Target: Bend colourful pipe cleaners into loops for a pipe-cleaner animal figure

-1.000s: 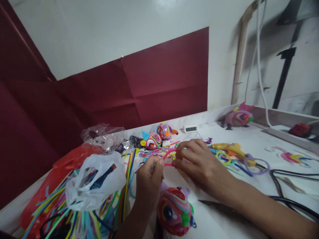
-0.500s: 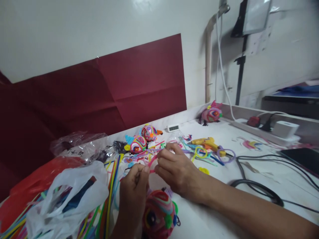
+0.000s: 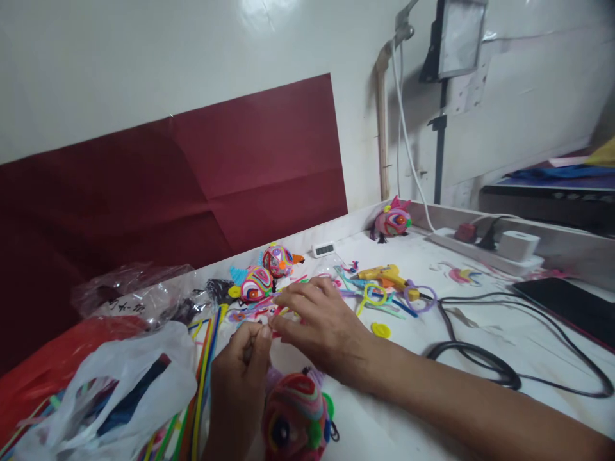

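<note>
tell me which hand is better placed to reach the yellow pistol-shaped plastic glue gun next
Probably the right hand: it lies nearer the yellow glue gun, with the left hand farther off.

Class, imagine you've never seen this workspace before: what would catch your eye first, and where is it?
The big dark red sheet on the pale wall stands out first, stretching from the left edge past the middle. Next comes the round, multicoloured figure at bottom centre, with the left hand and right hand close together above it at a thin pink strip. Right of them, the yellow glue gun shows brightly against the white table.
</note>
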A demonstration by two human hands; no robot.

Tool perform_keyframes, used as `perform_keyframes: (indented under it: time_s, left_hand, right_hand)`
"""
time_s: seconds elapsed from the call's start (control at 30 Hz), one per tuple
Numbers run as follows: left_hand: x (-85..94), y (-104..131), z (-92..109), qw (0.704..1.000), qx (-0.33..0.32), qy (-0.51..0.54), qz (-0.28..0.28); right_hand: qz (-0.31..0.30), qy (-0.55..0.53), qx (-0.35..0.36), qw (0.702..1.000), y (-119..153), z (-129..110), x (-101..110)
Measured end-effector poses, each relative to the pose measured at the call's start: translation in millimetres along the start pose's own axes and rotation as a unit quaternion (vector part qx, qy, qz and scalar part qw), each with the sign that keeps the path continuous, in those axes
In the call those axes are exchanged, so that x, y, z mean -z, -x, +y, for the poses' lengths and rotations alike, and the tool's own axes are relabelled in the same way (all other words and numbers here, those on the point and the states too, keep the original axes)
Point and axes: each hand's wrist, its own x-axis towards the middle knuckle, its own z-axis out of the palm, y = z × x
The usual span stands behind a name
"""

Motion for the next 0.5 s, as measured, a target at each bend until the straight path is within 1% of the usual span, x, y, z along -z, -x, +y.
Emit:
perform_keyframes:
  time_s: [0.07, 0.17, 0.23, 0.33, 0.4, 0.47, 0.5]
  left_hand:
    - [1.1, -0.5, -0.3, 0.998, -0.037, -0.046, -0.009]
    - [3.1, -2.1, -0.6, 0.991, -0.096, -0.095, -0.020]
    - [3.3, -1.9, 0.1, 0.988, -0.110, -0.104, -0.014]
    - [1.6, 0.3, 2.4, 0.992, -0.085, -0.095, 0.014]
    - [0.4, 1.7, 3.7, 0.996, -0.055, -0.070, 0.027]
    - [-0.2, 2.1, 4.2, 0.998, -0.028, -0.041, 0.029]
    - [-0.3, 2.0, 4.2, 0.999, -0.019, -0.030, 0.030]
  right_hand:
    - [-0.014, -0.015, 0.001, 1.000, -0.4, -0.7, 0.7]
    - [-0.018, -0.035, 0.001, 0.999, -0.8, -1.0, 0.7]
    - [-0.018, -0.047, -0.001, 0.999, -0.9, -1.0, 0.9]
    - [-0.012, -0.093, -0.032, 0.995, -1.0, -1.5, 3.3]
    - [0.009, -0.148, -0.070, 0.986, -1.2, -2.0, 5.6]
    - [0.043, -0.221, -0.113, 0.968, -1.3, -2.2, 7.1]
    - [0.058, -0.259, -0.142, 0.954, -1.3, -2.0, 7.3]
